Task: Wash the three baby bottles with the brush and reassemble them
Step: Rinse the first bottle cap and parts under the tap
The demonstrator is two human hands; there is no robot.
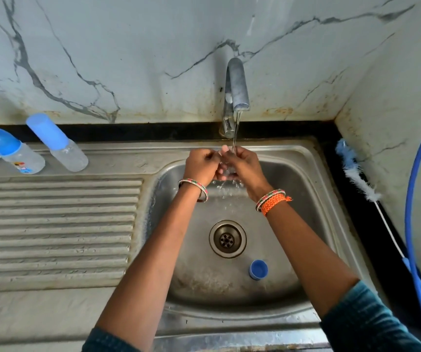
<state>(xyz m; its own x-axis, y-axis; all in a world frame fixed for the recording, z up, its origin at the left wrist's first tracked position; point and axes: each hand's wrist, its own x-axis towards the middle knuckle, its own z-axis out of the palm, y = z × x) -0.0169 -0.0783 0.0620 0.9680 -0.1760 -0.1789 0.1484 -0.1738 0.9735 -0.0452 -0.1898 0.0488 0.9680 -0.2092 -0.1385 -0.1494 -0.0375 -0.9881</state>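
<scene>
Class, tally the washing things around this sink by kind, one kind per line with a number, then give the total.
Capped baby bottles: 2, the round-capped bottle and the tall-capped bottle, both on the drainboard.
Loose blue caps: 1, the cap in the sink.
Bottle brushes: 1, the brush on the counter to the right.
Taps: 1, the tap, running.
Total: 5

Both forearms reach forward and converge just under the tap (237, 85). The left hand (200, 165) has its fingers curled, knuckles up, pressed against the right hand (243, 163), whose fingers are also curled, below the tap's mouth. What they pinch between them cannot be made out. Bangles ring both wrists; the right one also wears an orange band.
</scene>
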